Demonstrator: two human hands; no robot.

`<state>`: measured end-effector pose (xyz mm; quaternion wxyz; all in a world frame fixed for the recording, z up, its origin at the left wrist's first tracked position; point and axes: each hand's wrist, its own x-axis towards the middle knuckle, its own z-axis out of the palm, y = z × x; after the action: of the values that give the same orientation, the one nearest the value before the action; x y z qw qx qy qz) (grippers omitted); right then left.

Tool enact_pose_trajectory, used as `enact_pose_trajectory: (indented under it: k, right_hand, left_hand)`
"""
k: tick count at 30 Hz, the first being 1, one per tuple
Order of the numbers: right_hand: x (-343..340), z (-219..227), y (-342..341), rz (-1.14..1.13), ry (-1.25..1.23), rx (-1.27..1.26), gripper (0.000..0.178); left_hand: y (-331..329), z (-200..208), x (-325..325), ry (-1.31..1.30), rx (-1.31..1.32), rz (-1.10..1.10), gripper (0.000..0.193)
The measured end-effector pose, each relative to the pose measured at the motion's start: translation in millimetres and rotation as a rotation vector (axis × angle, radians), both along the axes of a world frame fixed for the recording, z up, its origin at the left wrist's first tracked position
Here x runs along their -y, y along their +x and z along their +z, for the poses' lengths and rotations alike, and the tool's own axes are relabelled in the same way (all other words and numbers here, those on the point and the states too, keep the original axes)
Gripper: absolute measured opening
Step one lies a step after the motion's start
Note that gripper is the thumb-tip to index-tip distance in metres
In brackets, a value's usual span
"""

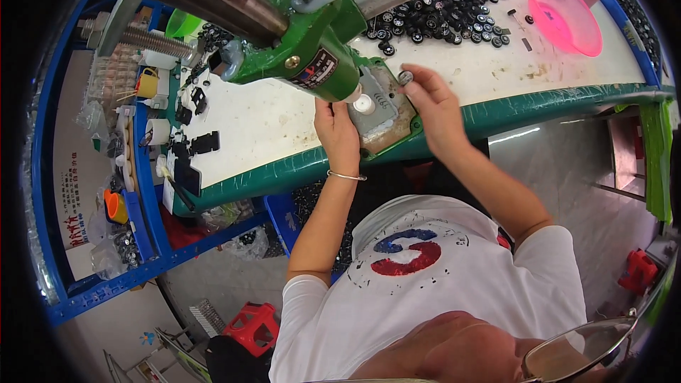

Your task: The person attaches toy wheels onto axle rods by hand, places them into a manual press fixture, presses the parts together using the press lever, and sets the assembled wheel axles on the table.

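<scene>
workshop: green press [339,67] stands over white worktop [266,117]; small black wheels [440,10] lie heaped beyond; blue rack [106,296] stands left.

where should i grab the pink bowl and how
I'd take the pink bowl by its near rim, coming from the person's side, probably with the right hand once its small part is down. The open, thin-looking rim suits a pinch there, and the loose wheels lie to the left.

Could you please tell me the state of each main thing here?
Left hand: fingertips partly hidden by green press
Right hand: fingers closed
Small black wheel: pinched in right hand
White round piece: on metal plate
Black wheels: loosely heaped on table
Pink basin: uncovered
</scene>
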<state>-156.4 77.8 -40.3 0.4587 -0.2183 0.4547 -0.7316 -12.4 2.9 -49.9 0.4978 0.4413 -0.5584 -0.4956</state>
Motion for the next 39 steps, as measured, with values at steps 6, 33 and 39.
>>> enact_pose_trajectory:
  k: [6, 33, 39]
  right_hand:
    - [1, 7, 12, -0.103, -0.120, -0.042, 0.031]
    - [-6, -1, -36, 0.056, -0.026, -0.377, 0.032]
    - [-9, 2, -38, 0.061, -0.048, -0.373, 0.033]
  left_hand:
    - [-9, 5, 10, 0.055, -0.057, -0.025, 0.023]
    - [39, 10, 106, -0.357, 0.573, 0.022, 0.010]
    - [47, 14, 92, -0.346, 0.471, -0.072, 0.011]
